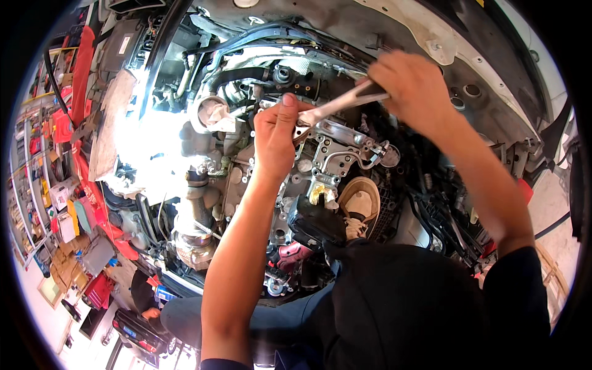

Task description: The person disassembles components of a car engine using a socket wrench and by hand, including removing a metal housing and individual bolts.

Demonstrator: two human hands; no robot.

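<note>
1. The engine bay (pixel 203 154) is packed tight with hoses, pipes and metal parts, so there is little open room around the hands.
2. The white car body edge (pixel 468 68) curves over the top right, close above the right hand (pixel 412 86).
3. A thick black hose (pixel 237 77) runs across just above the left hand (pixel 275 139).
4. The silver wrench (pixel 342 105) lies slanted between the two hands, its head low on the left and its handle high on the right.
5. The right hand is wrapped tight around the wrench handle.
6. The left hand is pressed on the wrench head, thumb up, holding it against a silver metal bracket (pixel 336 145).
7. The two hands are near each other but do not touch.
8. Below the bracket a tan shoe (pixel 361 203) rests among the engine parts.
9. A very bright patch of light on the left hides some parts.
10. Far left, beyond the car, shelves (pixel 46 142) with red tools stand well apart from the hands.
</note>
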